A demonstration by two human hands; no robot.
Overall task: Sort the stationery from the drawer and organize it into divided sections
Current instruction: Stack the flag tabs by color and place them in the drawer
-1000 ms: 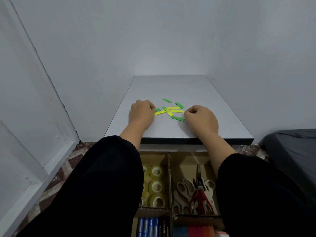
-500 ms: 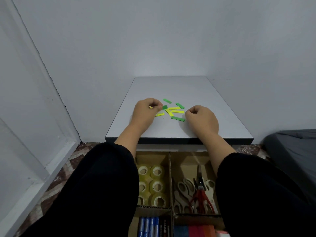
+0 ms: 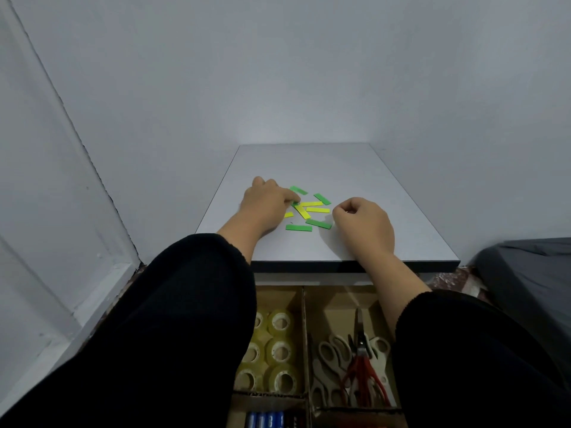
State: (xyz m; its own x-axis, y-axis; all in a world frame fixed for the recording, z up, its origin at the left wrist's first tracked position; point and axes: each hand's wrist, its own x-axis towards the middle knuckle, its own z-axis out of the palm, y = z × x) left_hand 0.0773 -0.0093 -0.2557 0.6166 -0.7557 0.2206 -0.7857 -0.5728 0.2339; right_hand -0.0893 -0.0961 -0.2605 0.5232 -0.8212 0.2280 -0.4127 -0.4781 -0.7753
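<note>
Nearest, the drawer [image 3: 304,307] below the tabletop, divided by cardboard: tape rolls [image 3: 273,350] in the left section, scissors [image 3: 352,366] in the right, pens [image 3: 265,420] in a front section, only their ends showing; these I judge sorted. Next, my sleeves [image 3: 173,329], both black. On the table [image 3: 401,217], my right hand [image 3: 364,225] rests as a loose fist just beside the strips; whether it holds anything I cannot tell. My left hand [image 3: 265,205] has its fingertips curled onto a green strip at the pile's left edge. The strips [image 3: 309,208], green and yellow, lie mixed and overlapping between my hands: unsorted, not yet in any section. Farthest, bare wall [image 3: 278,72].
</note>
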